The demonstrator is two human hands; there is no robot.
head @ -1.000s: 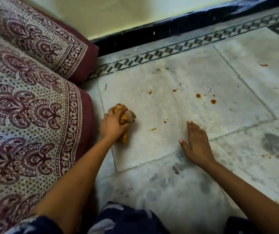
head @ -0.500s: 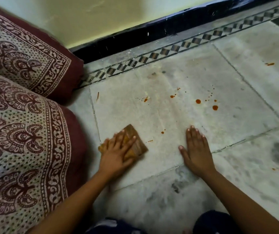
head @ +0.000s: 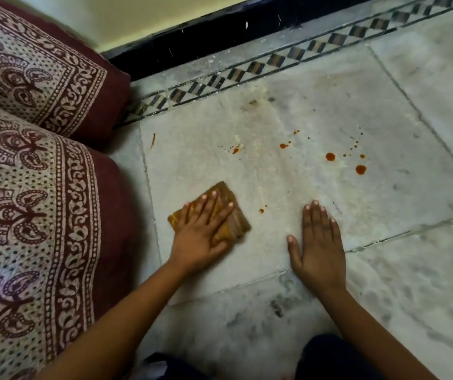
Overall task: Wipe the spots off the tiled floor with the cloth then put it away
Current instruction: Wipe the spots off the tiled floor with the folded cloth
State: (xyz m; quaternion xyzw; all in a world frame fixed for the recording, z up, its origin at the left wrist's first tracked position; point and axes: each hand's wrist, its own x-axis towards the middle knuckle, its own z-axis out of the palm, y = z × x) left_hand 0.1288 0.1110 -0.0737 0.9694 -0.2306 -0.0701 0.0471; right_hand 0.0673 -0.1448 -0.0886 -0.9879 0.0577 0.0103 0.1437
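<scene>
While two printed maroon cushions [head: 36, 171] fill the left edge, the left hand [head: 202, 237] lies flat beside them, fingers spread, pressing the folded ochre cloth [head: 220, 212] onto the tiled floor [head: 316, 220]; part of the cloth is hidden beneath the palm. Right of the cloth lies one small orange spot [head: 261, 210], with larger spots [head: 330, 156] farther off toward the checkered border strip [head: 274, 60] and black skirting [head: 220, 31]. Nearer and to the right, the right hand [head: 318, 248] rests palm-down on the bare tile, fingers together, thumb apart. A second earlier the cloth was bunched in the left fist; it now lies flattened, and the right hand is unmoved.
</scene>
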